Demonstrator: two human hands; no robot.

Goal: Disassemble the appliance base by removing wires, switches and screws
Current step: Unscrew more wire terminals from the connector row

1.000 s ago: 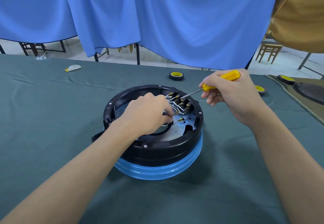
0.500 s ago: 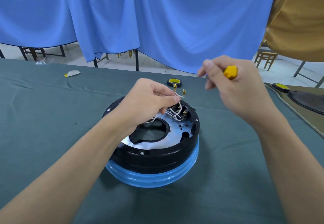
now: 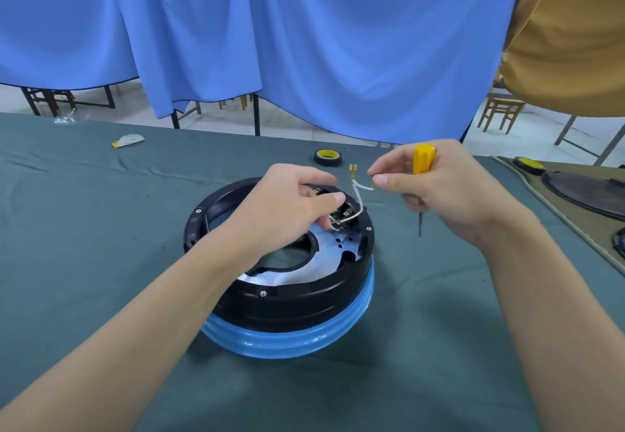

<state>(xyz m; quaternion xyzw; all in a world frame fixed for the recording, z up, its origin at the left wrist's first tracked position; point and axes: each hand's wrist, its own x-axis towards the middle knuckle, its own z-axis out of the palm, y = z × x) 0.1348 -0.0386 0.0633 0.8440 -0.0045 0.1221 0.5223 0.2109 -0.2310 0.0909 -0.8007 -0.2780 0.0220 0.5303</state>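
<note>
A round black base (image 3: 280,299) on a blue ring sits mid-table on green cloth (image 3: 101,228). Above its far side, the left hand (image 3: 287,208) pinches thin white wires (image 3: 358,195) between thumb and fingers. The right hand (image 3: 449,195) pinches one wire's brass terminal, with a yellow screwdriver (image 3: 423,159) tucked in its curled fingers. The wires look light, limp and easily torn, so they are best gripped at the stiff terminals.

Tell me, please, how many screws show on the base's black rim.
3 screws: one left, one nearest the camera, one right; the left hand may hide more.
</note>
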